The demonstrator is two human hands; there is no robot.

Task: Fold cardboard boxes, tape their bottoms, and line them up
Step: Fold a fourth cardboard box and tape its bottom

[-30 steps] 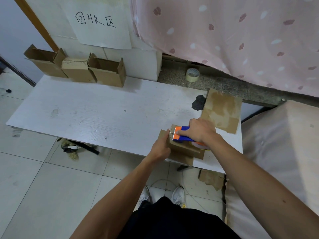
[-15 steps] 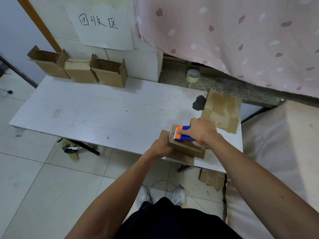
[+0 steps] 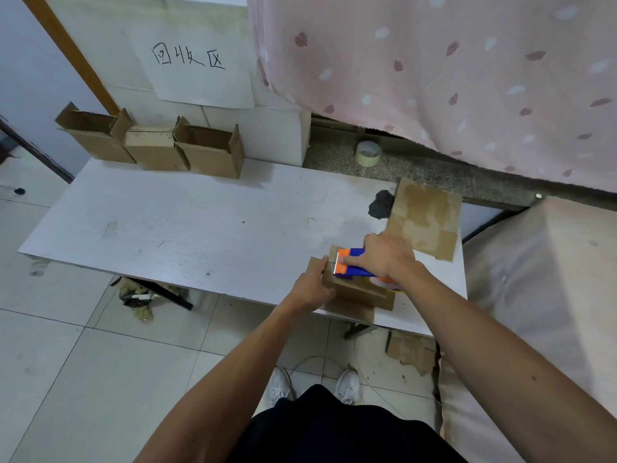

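A small brown cardboard box (image 3: 355,290) lies upside down near the front right edge of the white table (image 3: 187,228). My left hand (image 3: 312,285) grips its left side. My right hand (image 3: 389,257) holds a blue and orange tape dispenser (image 3: 350,266) pressed on the box's bottom, with the toothed blade at the box's left end. Three folded boxes (image 3: 153,145) stand in a row against the wall at the table's back left. A flat unfolded carton (image 3: 425,217) lies behind my right hand.
A tape roll (image 3: 368,153) sits on the stone ledge under a pink curtain (image 3: 434,68). A dark patch (image 3: 380,203) marks the table beside the flat carton. Cardboard scraps (image 3: 414,352) and debris (image 3: 140,299) lie on the tiled floor below. A cushioned seat (image 3: 534,295) stands at the right.
Both hands and the dispenser stay nearly where they were on the box; only the head view has shifted slightly.
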